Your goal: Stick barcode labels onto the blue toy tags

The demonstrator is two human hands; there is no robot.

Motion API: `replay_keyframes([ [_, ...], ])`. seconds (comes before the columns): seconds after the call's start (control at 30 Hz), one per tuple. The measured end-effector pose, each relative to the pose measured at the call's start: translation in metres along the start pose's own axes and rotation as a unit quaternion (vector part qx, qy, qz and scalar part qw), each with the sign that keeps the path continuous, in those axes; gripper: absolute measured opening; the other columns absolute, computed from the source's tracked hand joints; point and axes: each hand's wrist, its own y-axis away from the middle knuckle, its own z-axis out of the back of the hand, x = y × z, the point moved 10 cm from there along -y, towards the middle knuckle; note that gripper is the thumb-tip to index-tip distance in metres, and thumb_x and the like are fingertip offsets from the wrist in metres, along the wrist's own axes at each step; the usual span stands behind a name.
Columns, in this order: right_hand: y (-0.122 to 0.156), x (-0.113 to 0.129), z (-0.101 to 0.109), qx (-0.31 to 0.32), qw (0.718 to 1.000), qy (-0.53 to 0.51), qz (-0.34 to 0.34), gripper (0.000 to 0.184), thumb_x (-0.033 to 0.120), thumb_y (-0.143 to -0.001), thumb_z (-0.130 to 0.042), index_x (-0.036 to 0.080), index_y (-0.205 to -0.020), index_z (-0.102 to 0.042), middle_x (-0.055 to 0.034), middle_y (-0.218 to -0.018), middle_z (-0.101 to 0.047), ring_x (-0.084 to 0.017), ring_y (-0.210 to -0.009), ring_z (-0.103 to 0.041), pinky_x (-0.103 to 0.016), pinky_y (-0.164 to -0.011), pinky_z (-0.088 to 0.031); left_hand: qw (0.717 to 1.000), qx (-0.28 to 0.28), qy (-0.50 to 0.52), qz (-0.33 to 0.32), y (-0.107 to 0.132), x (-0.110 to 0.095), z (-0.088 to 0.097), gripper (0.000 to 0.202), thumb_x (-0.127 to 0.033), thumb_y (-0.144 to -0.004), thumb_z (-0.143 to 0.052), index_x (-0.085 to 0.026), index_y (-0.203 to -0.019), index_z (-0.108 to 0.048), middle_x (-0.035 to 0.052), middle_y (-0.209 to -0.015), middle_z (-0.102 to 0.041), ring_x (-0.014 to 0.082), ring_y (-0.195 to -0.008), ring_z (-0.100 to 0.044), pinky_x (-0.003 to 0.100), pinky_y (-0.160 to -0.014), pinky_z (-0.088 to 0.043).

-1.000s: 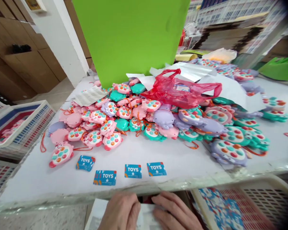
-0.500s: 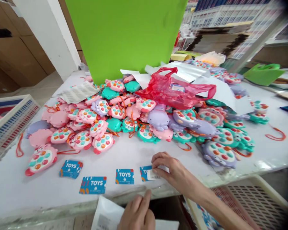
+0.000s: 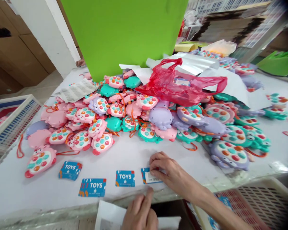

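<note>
My right hand (image 3: 169,171) rests on the rightmost blue "TOYS" card (image 3: 147,175) near the table's front edge, fingers curled and pressing a small white sticker (image 3: 151,177) onto it. My left hand (image 3: 140,212) is below the table edge, fingers together on a white sheet of paper (image 3: 107,217). Two more single TOYS cards (image 3: 125,178) (image 3: 92,187) and a small stack of them (image 3: 70,170) lie in a row to the left. Behind is a big heap of pink, teal and purple push-button toys (image 3: 144,118).
A red plastic bag (image 3: 179,88) and white papers top the heap, with a tall green box (image 3: 124,32) behind. White lattice baskets stand at the left (image 3: 12,118) and lower right (image 3: 256,201). The white table (image 3: 38,198) has bare room by the cards.
My right hand came up from below the table onto the rightmost card with a white sticker. The left hand stayed low on the paper. The view shifted slightly.
</note>
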Motion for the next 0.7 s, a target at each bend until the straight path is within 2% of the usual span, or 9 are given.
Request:
replay_keyframes([
  [0.33, 0.0005, -0.0005, -0.0006, -0.015, 1.0, 0.001, 0.012, 0.017, 0.007, -0.08, -0.055, 0.019, -0.068, -0.06, -0.0038, -0.082, -0.06, -0.018, -0.084, -0.055, -0.029, -0.073, -0.046, 1.0, 0.007, 0.006, 0.009, -0.0016, 0.0005, -0.0008, 0.03, 0.004, -0.071, -0.032, -0.02, -0.056, -0.043, 0.0078, -0.101, -0.067, 0.019, -0.067, -0.056, 0.03, -0.053, -0.046],
  [0.7, 0.0005, 0.0007, -0.002, -0.005, 1.0, 0.002, 0.008, 0.018, 0.008, -0.08, -0.054, 0.019, -0.067, -0.06, -0.0039, -0.082, -0.06, -0.018, -0.085, -0.053, -0.03, -0.075, -0.045, 0.999, 0.039, -0.001, 0.018, 0.0014, 0.001, -0.0048, 0.032, 0.003, -0.075, -0.032, -0.019, -0.056, -0.045, 0.0079, -0.107, -0.066, 0.0194, -0.07, -0.057, 0.031, -0.055, -0.048],
])
